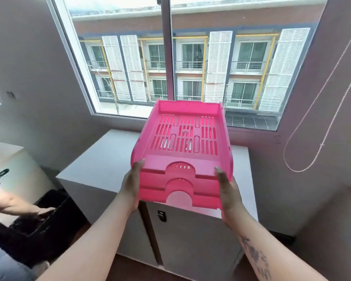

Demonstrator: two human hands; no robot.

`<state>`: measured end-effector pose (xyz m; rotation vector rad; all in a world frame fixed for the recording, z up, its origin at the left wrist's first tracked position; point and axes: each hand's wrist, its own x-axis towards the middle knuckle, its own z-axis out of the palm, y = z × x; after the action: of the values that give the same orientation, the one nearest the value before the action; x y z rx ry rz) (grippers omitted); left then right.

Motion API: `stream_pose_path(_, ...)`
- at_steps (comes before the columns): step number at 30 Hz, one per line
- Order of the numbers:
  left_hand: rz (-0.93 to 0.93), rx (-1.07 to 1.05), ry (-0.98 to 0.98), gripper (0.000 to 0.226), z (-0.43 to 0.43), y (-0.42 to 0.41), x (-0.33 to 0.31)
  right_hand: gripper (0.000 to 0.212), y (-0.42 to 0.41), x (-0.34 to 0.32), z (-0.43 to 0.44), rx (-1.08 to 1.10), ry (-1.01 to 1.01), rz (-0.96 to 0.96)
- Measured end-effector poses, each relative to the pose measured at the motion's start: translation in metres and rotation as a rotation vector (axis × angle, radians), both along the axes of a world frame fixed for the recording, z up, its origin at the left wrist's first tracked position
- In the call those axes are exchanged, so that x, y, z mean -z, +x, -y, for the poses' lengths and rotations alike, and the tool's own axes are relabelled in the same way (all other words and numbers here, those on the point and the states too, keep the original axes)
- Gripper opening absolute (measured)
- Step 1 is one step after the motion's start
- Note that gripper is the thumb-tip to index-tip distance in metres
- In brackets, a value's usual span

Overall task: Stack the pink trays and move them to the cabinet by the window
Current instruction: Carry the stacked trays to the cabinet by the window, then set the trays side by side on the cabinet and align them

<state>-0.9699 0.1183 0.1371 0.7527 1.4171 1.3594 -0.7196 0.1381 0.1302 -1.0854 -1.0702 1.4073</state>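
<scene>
Transfer step: left hand (132, 185) and right hand (227, 191) closed on opposite sides of the stacked pink trays (182, 151), held in air above the white cabinet (101, 165) under the window (190, 63); next, lower level onto its top.

Your single head-worn wide-angle camera looks forward and down from close behind your hands, facing the window (170, 63) squarely, with the white cabinet (101, 165) beneath it near and below centre.
</scene>
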Motion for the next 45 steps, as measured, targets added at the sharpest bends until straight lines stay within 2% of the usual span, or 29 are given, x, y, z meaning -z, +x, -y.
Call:
stream_pose_path(6,-0.006,0.016,-0.066,0.065,-0.033,-0.065,0.030,0.064,-0.067,0.028,-0.024,0.038,-0.063,0.028)
stream_pose_path(14,-0.047,0.004,-0.134,0.068,-0.060,-0.093,0.055,0.063,-0.096,0.041,-0.053,0.026,-0.065,0.113)
stream_pose_path(15,-0.075,0.017,-0.122,0.066,-0.063,-0.096,0.052,0.064,-0.097,0.039,-0.058,0.014,-0.067,0.131)
stream_pose_path(18,-0.234,-0.005,-0.046,0.041,-0.069,-0.104,0.035,0.060,-0.095,0.025,-0.067,-0.058,-0.012,0.224)
stream_pose_path(21,-0.351,-0.101,0.002,0.056,-0.078,-0.114,0.018,0.058,-0.087,0.003,-0.087,-0.024,0.050,0.307)
stream_pose_path(22,-0.401,-0.108,0.011,0.055,-0.082,-0.116,0.010,0.051,-0.086,-0.005,-0.096,-0.007,0.051,0.338)
stream_pose_path(24,-0.555,-0.085,0.011,0.033,-0.090,-0.115,-0.004,0.027,-0.087,-0.021,-0.112,0.029,0.031,0.418)
stream_pose_path(25,-0.625,-0.095,0.003,0.027,-0.092,-0.112,-0.010,0.023,-0.089,-0.025,-0.116,0.048,0.019,0.450)
stream_pose_path(29,-0.732,-0.225,0.051,0.030,-0.091,-0.112,-0.022,0.028,-0.102,-0.039,-0.113,0.113,0.083,0.490)
stream_pose_path(33,-0.720,-0.344,0.144,0.026,-0.076,-0.151,-0.030,0.027,-0.142,-0.058,-0.107,0.035,0.197,0.470)
stream_pose_path(37,-0.669,-0.477,0.135,0.029,-0.063,-0.232,-0.028,0.031,-0.215,-0.064,-0.107,-0.098,0.214,0.520)
stream_pose_path(40,-0.597,-0.541,0.125,0.027,-0.056,-0.298,-0.015,0.030,-0.285,-0.057,-0.111,-0.165,0.177,0.617)
stream_pose_path(45,-0.486,-0.547,0.114,0.027,-0.053,-0.364,0.020,0.042,-0.372,-0.038,-0.124,-0.270,0.001,0.796)
